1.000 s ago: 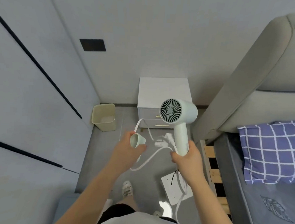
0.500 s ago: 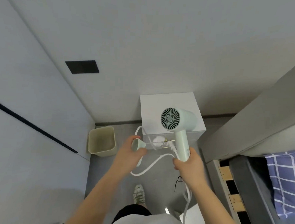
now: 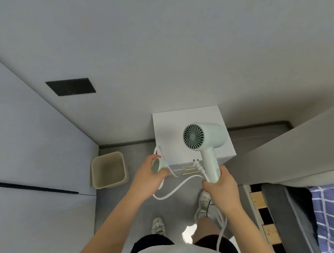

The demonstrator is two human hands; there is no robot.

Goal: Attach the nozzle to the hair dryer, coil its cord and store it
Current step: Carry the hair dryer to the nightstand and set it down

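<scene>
A pale green hair dryer (image 3: 207,139) stands upright in the air, its rear grille facing me. My right hand (image 3: 222,188) grips the bottom of its handle. My left hand (image 3: 150,176) holds a small pale green nozzle (image 3: 157,165), apart from the dryer and to its left. The white cord (image 3: 176,188) loops between both hands and hangs down past my right wrist. Its plug (image 3: 198,165) dangles beside the handle. The dryer's front outlet is hidden.
A white nightstand (image 3: 166,130) with gold drawer handles stands against the wall ahead. A beige waste bin (image 3: 108,169) sits on the floor to its left. A bed with a grey headboard (image 3: 295,151) and a checked pillow is on the right.
The view has tilted and moved closer to the nightstand. Both hands keep their holds, and dryer and nozzle stay about the same distance apart.
</scene>
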